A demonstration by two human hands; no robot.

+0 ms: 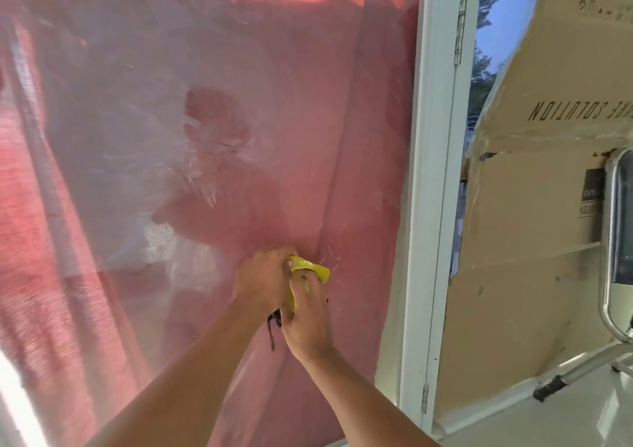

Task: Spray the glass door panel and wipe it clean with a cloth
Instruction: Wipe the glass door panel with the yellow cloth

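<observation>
The glass door panel (205,103) fills most of the view, with a red curtain behind it and white smears and streaks across its middle. A small yellow cloth (310,269) is bunched low on the glass, right of centre. My left hand (262,280) grips the cloth from the left with curled fingers. My right hand (306,313) holds it from below and the right, fingers wrapped over it. Something dark (273,326) hangs between my two wrists; I cannot tell what it is. No spray bottle is in view.
A white door frame (431,206) with hinges runs down the right side of the glass. Beyond it stands a large cardboard sheet (534,223) with printed letters. A chrome-framed object (613,241) and a metal bar (582,373) sit at the far right above a pale floor.
</observation>
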